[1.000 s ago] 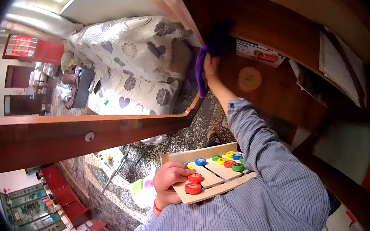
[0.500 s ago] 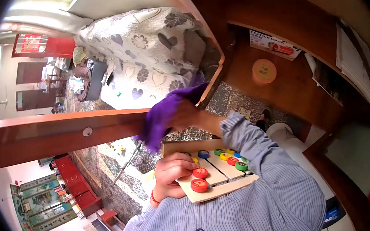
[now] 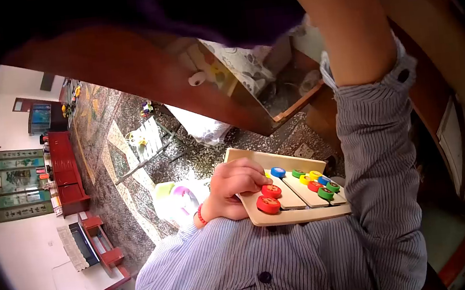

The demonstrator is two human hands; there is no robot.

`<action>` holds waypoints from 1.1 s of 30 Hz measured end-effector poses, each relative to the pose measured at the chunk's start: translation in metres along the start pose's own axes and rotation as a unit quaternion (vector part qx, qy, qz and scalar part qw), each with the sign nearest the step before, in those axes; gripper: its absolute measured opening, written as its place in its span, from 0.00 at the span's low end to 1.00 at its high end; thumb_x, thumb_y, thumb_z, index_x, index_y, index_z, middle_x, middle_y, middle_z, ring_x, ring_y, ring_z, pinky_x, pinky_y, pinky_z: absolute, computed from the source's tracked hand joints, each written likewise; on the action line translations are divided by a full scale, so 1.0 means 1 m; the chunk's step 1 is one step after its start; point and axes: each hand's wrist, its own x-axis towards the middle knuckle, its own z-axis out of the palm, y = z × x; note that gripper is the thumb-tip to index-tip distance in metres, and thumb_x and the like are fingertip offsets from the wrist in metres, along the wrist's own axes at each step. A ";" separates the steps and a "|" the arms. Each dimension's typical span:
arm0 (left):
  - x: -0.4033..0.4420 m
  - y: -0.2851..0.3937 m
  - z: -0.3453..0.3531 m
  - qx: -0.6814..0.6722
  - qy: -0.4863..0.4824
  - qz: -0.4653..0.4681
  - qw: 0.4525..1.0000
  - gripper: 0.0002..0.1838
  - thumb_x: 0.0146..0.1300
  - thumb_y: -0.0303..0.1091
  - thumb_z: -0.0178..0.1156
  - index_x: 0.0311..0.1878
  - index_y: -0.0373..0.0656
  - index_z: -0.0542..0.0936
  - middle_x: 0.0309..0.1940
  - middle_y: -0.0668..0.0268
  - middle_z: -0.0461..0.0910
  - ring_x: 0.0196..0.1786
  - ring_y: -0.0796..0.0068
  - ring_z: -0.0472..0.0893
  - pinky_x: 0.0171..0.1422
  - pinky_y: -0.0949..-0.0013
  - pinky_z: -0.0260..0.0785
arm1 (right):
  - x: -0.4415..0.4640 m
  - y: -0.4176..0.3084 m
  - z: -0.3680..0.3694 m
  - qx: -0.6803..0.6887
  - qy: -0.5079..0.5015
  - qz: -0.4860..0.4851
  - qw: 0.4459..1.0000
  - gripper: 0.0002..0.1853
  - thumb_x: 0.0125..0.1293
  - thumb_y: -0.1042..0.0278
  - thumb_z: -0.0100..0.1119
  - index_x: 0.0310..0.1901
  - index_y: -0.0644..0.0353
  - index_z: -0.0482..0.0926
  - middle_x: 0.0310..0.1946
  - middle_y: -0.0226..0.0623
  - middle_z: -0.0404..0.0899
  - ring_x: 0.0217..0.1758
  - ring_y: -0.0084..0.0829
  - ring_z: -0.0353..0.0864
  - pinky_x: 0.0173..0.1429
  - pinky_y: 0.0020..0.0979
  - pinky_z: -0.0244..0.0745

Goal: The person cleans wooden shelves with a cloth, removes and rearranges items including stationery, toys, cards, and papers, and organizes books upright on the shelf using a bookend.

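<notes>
My left hand, with a red bracelet at the wrist, is closed round the left end of a light wooden board held against my striped shirt. Thick round pieces lie on its panels: two red ones beside my fingers, a blue one near the back edge, and several red, yellow, green and blue ones to the right. My right forearm rises past the top edge, with that hand out of view. A dark purple cloth hangs large and close at the top, beside the forearm.
A reddish-brown wooden frame crosses the view above the board. Behind it are a speckled floor, a small rack and white patterned fabric. Red cabinets stand far left; wooden shelving is at right.
My right hand has swung the purple cloth from the shelf across the frame, then up past the top edge. The view has turned, and my left hand still holds the board.
</notes>
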 end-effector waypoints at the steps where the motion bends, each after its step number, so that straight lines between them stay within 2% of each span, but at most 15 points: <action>1: -0.001 -0.001 -0.002 -0.002 0.003 0.001 1.000 0.11 0.41 0.28 0.66 0.20 0.39 0.72 0.27 0.61 0.81 0.31 0.61 0.81 0.32 0.67 0.73 | 0.009 -0.005 -0.003 0.002 0.007 -0.013 1.000 0.30 0.51 0.37 0.57 0.45 0.57 0.78 0.43 0.39 0.76 0.53 0.40 0.72 0.68 0.46 0.55; 6: -0.003 -0.003 -0.011 0.015 -0.001 0.012 1.000 0.10 0.40 0.29 0.67 0.20 0.40 0.73 0.28 0.60 0.82 0.31 0.61 0.81 0.32 0.66 0.74 | 0.021 -0.064 -0.006 0.040 0.020 -0.105 0.993 0.27 0.51 0.38 0.56 0.41 0.55 0.79 0.38 0.36 0.76 0.51 0.36 0.73 0.68 0.43 0.56; 12: 0.000 -0.007 -0.013 0.014 -0.032 0.011 0.999 0.11 0.39 0.30 0.68 0.20 0.40 0.73 0.28 0.58 0.82 0.30 0.59 0.81 0.35 0.65 0.75 | -0.081 -0.128 -0.001 0.159 -0.062 -0.238 0.956 0.24 0.51 0.40 0.56 0.37 0.54 0.79 0.32 0.32 0.76 0.48 0.31 0.73 0.67 0.40 0.58; 15: -0.004 -0.018 -0.011 -0.014 -0.050 0.014 0.999 0.14 0.43 0.38 0.68 0.22 0.37 0.76 0.28 0.53 0.82 0.31 0.58 0.81 0.35 0.64 0.75 | -0.174 -0.133 0.006 0.225 -0.190 -0.265 0.918 0.22 0.52 0.40 0.55 0.34 0.53 0.80 0.29 0.31 0.76 0.47 0.29 0.74 0.67 0.39 0.59; 16: -0.003 -0.017 -0.013 0.000 -0.076 0.002 0.997 0.14 0.45 0.37 0.68 0.22 0.37 0.75 0.28 0.53 0.82 0.31 0.59 0.81 0.35 0.65 0.75 | -0.205 -0.129 0.010 0.231 -0.287 -0.258 0.893 0.21 0.49 0.42 0.57 0.34 0.52 0.80 0.31 0.29 0.77 0.47 0.29 0.74 0.63 0.38 0.63; 17: 0.002 -0.022 -0.012 -0.008 -0.085 0.036 0.996 0.14 0.45 0.36 0.67 0.22 0.36 0.75 0.28 0.54 0.82 0.31 0.59 0.81 0.34 0.66 0.75 | -0.236 -0.124 0.013 0.230 -0.380 -0.244 0.862 0.20 0.47 0.44 0.58 0.33 0.51 0.81 0.33 0.28 0.78 0.47 0.29 0.75 0.60 0.37 0.66; 19: 0.006 -0.028 -0.008 -0.013 -0.113 0.036 0.993 0.14 0.45 0.36 0.67 0.22 0.36 0.74 0.28 0.54 0.82 0.30 0.59 0.81 0.34 0.66 0.75 | -0.302 -0.114 0.026 0.222 -0.483 -0.211 0.820 0.17 0.44 0.47 0.59 0.32 0.49 0.83 0.37 0.27 0.78 0.47 0.32 0.75 0.56 0.38 0.68; 22: 0.010 -0.033 -0.002 -0.001 -0.148 0.003 0.989 0.12 0.44 0.32 0.66 0.22 0.37 0.73 0.29 0.56 0.81 0.31 0.59 0.81 0.33 0.65 0.75 | -0.428 -0.123 0.069 0.238 -0.399 -0.139 0.875 0.18 0.45 0.51 0.59 0.38 0.49 0.81 0.37 0.30 0.78 0.47 0.36 0.75 0.55 0.39 0.69; 23: 0.013 -0.032 0.002 0.009 -0.150 -0.009 0.989 0.11 0.43 0.30 0.66 0.21 0.39 0.71 0.29 0.58 0.81 0.31 0.59 0.81 0.31 0.66 0.75 | -0.449 -0.128 0.074 0.234 -0.375 -0.114 0.890 0.19 0.45 0.52 0.59 0.39 0.49 0.80 0.38 0.31 0.77 0.47 0.37 0.75 0.55 0.40 0.69; 25: 0.018 -0.034 0.004 0.008 -0.188 -0.028 0.982 0.11 0.44 0.32 0.67 0.23 0.40 0.73 0.31 0.58 0.82 0.32 0.60 0.81 0.33 0.66 0.75 | -0.428 -0.124 0.041 0.233 -0.385 -0.026 0.892 0.22 0.46 0.53 0.59 0.44 0.49 0.78 0.42 0.34 0.76 0.51 0.42 0.73 0.60 0.43 0.67; 27: 0.028 -0.035 0.009 0.028 -0.213 -0.033 0.976 0.11 0.43 0.32 0.67 0.23 0.40 0.73 0.31 0.58 0.82 0.32 0.61 0.82 0.35 0.66 0.75 | -0.451 -0.126 0.044 0.317 -0.182 0.103 0.925 0.24 0.45 0.52 0.59 0.45 0.50 0.78 0.48 0.34 0.76 0.56 0.44 0.72 0.65 0.47 0.63; 28: 0.029 -0.035 0.011 0.036 -0.214 -0.036 0.975 0.11 0.43 0.31 0.67 0.23 0.40 0.73 0.31 0.58 0.82 0.32 0.61 0.82 0.35 0.66 0.75 | -0.449 -0.128 0.043 0.346 -0.163 0.136 0.914 0.27 0.45 0.54 0.61 0.51 0.50 0.76 0.50 0.36 0.75 0.60 0.43 0.69 0.69 0.44 0.59; 29: 0.030 -0.035 0.014 0.044 -0.215 -0.038 0.975 0.11 0.43 0.31 0.68 0.22 0.40 0.73 0.30 0.59 0.82 0.32 0.61 0.82 0.36 0.66 0.75 | -0.444 -0.132 0.044 0.512 -0.190 0.279 0.790 0.28 0.44 0.55 0.62 0.51 0.51 0.75 0.51 0.36 0.75 0.60 0.42 0.69 0.70 0.43 0.59; 30: 0.035 -0.034 0.017 0.049 -0.218 -0.040 0.974 0.11 0.42 0.31 0.68 0.22 0.40 0.73 0.29 0.59 0.82 0.32 0.62 0.82 0.36 0.66 0.76 | -0.438 -0.138 0.044 0.650 -0.203 0.399 0.614 0.29 0.43 0.55 0.63 0.51 0.51 0.75 0.51 0.36 0.75 0.61 0.41 0.69 0.70 0.43 0.59; 33: 0.032 -0.034 0.017 0.041 -0.228 -0.028 0.972 0.14 0.41 0.36 0.70 0.21 0.38 0.74 0.28 0.57 0.82 0.33 0.62 0.81 0.38 0.65 0.76 | -0.429 -0.130 0.063 0.742 -0.175 0.483 0.431 0.33 0.40 0.55 0.70 0.52 0.55 0.73 0.51 0.40 0.75 0.59 0.40 0.71 0.67 0.39 0.62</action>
